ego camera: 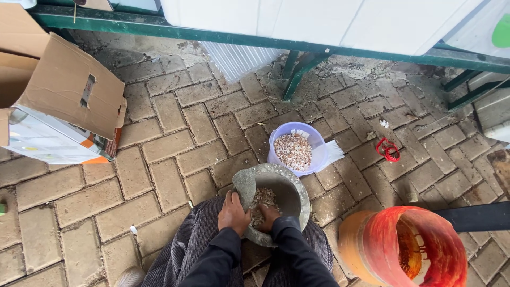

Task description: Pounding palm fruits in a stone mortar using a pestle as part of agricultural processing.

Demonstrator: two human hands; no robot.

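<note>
Where the brick paving meets the person's lap, a stone mortar [276,199] sits tilted, holding pale crushed bits [263,201]. Just beyond it stands a lilac tub [276,139] heaped with similar speckled pieces (pink and white), and an orange bucket [398,247] stands to the right. The left hand [232,213] curls over the mortar's near rim, gripping it. The right hand [267,216] reaches inside among the bits; its grip cannot be told.
</note>
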